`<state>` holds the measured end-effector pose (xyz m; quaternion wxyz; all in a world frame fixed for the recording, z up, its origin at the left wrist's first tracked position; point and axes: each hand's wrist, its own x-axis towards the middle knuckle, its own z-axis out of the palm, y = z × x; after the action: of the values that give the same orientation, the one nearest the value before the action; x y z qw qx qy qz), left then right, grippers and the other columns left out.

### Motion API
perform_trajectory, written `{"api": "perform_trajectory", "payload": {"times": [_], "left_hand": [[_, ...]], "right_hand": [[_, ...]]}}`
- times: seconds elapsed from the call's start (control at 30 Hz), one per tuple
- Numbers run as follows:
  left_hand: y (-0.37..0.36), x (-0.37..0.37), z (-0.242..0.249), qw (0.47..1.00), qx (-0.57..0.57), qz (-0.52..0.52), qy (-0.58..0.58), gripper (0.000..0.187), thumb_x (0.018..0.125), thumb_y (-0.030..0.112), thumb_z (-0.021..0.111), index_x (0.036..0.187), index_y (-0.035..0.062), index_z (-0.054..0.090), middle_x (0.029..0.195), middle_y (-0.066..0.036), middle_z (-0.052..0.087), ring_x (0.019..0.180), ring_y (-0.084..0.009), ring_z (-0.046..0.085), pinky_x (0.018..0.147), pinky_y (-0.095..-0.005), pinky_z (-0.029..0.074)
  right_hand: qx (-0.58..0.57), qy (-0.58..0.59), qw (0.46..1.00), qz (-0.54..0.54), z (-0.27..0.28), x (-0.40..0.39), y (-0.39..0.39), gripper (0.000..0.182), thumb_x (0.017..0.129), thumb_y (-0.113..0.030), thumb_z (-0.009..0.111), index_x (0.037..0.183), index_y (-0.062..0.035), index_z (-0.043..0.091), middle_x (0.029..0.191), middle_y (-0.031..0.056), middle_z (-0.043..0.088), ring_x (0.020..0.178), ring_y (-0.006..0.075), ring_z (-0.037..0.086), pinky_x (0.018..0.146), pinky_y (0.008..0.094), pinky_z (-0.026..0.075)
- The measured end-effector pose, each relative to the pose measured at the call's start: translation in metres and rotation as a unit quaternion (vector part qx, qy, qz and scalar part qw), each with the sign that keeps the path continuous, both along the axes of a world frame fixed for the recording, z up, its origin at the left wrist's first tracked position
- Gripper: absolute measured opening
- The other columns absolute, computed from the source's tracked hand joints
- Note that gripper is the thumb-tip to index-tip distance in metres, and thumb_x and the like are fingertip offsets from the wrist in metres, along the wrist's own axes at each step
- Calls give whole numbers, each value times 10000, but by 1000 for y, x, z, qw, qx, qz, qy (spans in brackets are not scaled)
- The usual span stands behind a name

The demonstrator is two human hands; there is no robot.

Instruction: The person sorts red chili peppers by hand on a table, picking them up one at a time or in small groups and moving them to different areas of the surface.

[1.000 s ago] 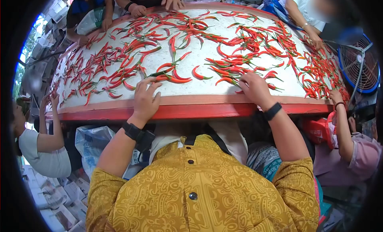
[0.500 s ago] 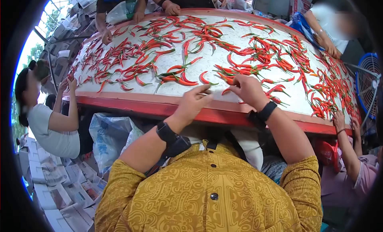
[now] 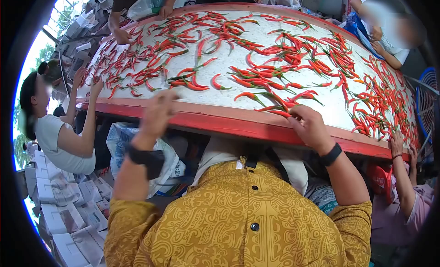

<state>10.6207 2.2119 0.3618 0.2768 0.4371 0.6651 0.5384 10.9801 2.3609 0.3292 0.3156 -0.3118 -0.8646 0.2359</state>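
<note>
Red chili peppers with green stems (image 3: 261, 79) lie scattered over the white, red-edged table (image 3: 206, 113). At the near edge, my right hand (image 3: 309, 125) is closed, with thumb and fingers pinched on the end of a red chili pepper (image 3: 275, 110). More peppers (image 3: 300, 98) lie right beside those fingers. My left hand (image 3: 158, 113) hovers over the near edge, left of a small group of peppers (image 3: 188, 81). Motion smears its fingers, so I cannot see whether anything is in them. A single curved pepper (image 3: 217, 82) lies between my two hands.
Other people's hands work around the table: on the left (image 3: 95, 88), at the far side (image 3: 121, 36) and on the right (image 3: 397, 143). A plastic bag (image 3: 123, 138) hangs below the near edge. A blue fan (image 3: 427, 104) stands at right; stacked white paper-like pieces (image 3: 59, 193) are at left.
My left hand has swung left and slightly down, away from the table's middle. My right hand has shifted right and toward me. The co-worker's hand at the far middle has drawn back.
</note>
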Motion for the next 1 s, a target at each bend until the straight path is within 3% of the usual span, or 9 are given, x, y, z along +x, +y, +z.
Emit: {"api": "perform_trajectory", "payload": {"times": [0.07,0.2,0.33,0.43,0.57,0.63,0.77,0.83,1.0], "left_hand": [[-44,-58,0,987,-97,29,125,345,948,325,525,949,5,656,638,26,479,601,-38,415,543,-209,360],[-135,-131,-59,863,-265,60,426,291,843,233,616,978,-22,650,811,-146,664,771,-277,643,696,-378,486],[-161,-88,-60,836,-400,12,375,324,784,246,673,986,-7,655,889,-192,666,879,-351,638,759,-425,490],[-146,-60,-51,771,-351,31,531,342,728,250,725,970,15,664,860,-178,663,854,-346,638,752,-422,492],[-74,24,-7,862,-303,47,403,275,720,206,733,901,16,651,850,-148,656,776,-335,629,725,-382,503],[-38,69,-5,937,-174,-87,291,216,761,170,703,900,16,644,840,-139,644,737,-295,624,694,-372,499],[46,160,-26,890,-44,-326,316,223,793,145,681,975,24,636,864,-119,628,784,-237,617,721,-351,489],[84,199,-34,917,-47,-334,214,246,788,157,680,999,37,638,895,-139,615,841,-276,609,760,-360,489],[155,209,-68,879,31,-139,455,301,750,138,697,1036,63,643,1029,-121,589,997,-293,563,880,-374,461]], "right_hand": [[5,-9,1000,-13,-3,32,4,135,787,-90,642,894,-10,623,780,121,623,724,275,607,652,356,492],[8,-101,995,-17,-5,70,19,146,783,-100,630,899,-12,629,809,128,628,777,277,609,704,375,488],[10,-253,967,43,-6,76,40,188,784,-129,625,942,-28,635,931,145,628,927,304,578,825,410,458],[174,-117,977,45,-20,73,56,224,784,-123,627,992,-40,628,1024,155,612,983,327,545,864,409,445],[102,-88,990,37,2,83,53,250,786,-102,617,1030,-43,624,1053,146,621,1002,326,555,858,399,457],[-34,-123,988,85,2,91,49,199,813,-152,595,969,-36,642,924,143,642,903,318,588,807,401,477],[6,-167,975,144,-6,110,44,208,825,-182,586,948,-26,647,913,146,633,907,324,583,808,403,473],[8,-165,976,142,-6,126,45,207,826,-183,586,939,-21,648,906,147,630,903,325,581,808,402,472],[36,-102,993,47,0,192,53,180,809,-148,611,930,-18,639,897,139,623,898,323,570,803,402,468]]}}
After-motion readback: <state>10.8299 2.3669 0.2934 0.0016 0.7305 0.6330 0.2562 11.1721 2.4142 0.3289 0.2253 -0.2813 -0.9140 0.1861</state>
